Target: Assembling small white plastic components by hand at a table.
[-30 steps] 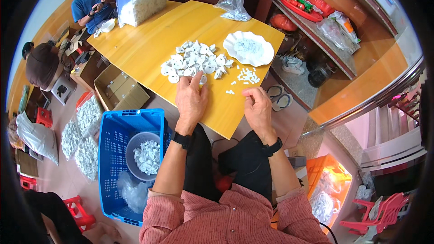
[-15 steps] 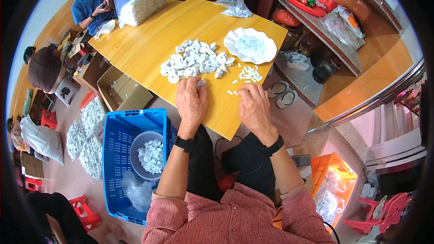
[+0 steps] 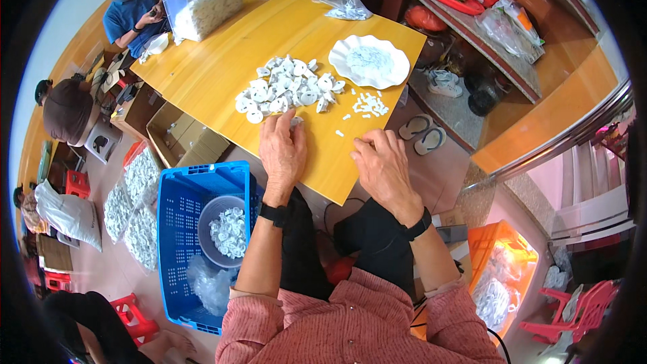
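My left hand (image 3: 282,152) rests at the near edge of the yellow wooden table, fingers curled round a white plastic part (image 3: 297,121) that shows only partly. Just beyond it lies a pile of white round plastic pieces (image 3: 286,87). My right hand (image 3: 384,167) is over the table's right edge, thumb and fingers pinched together; whatever is between them is hidden. One small white peg (image 3: 339,133) lies on the wood close to its fingertips. Farther off is a loose cluster of similar pegs (image 3: 371,104), below a scalloped white plate (image 3: 394,79) of tiny pale pieces.
A clear bin of white parts (image 3: 205,0) and a plastic bag (image 3: 342,1) stand at the table's far side. Left of my legs is a blue crate (image 3: 168,243) with a grey bowl (image 3: 209,236) inside. A person in blue (image 3: 131,17) sits far left; shelves (image 3: 499,61) rise at right.
My right hand has drawn slightly back from the pegs, and one of the two pegs by its fingertips no longer shows. My left hand has hardly moved. The whole view has shifted a little.
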`<state>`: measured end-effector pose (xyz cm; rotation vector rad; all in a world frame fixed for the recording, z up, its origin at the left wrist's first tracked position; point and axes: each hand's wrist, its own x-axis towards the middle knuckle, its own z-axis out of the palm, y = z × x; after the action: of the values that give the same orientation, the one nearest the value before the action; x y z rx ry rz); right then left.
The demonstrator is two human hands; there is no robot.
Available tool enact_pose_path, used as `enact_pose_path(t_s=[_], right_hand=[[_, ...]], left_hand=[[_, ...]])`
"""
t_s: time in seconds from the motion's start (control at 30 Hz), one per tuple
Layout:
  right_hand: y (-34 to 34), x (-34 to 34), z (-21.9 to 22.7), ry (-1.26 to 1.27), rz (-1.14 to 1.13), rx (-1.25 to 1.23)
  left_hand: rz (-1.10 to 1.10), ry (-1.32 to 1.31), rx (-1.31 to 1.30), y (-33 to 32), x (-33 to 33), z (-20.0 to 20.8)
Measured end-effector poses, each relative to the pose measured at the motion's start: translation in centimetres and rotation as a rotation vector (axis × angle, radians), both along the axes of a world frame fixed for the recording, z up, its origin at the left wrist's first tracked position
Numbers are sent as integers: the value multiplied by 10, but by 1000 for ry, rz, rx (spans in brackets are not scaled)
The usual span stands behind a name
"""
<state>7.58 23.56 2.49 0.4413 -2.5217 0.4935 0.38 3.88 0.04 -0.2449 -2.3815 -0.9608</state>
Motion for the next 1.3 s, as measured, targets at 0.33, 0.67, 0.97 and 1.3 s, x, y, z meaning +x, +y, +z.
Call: enact_pose_path(t_s=[0.33, 0.67, 0.97, 1.3], right_hand=[[-35, 45, 18, -112, 43, 22], [-66, 60, -10, 53, 41, 43], [-62, 63, -4, 13, 95, -93], [-42, 66, -5, -85, 63, -244]], left_hand=[[5, 54, -5, 0, 1, -1], [37, 165, -20, 3, 1, -5], [16, -14, 200, -2, 17, 2], [-602, -381, 1662, -19, 90, -2]])
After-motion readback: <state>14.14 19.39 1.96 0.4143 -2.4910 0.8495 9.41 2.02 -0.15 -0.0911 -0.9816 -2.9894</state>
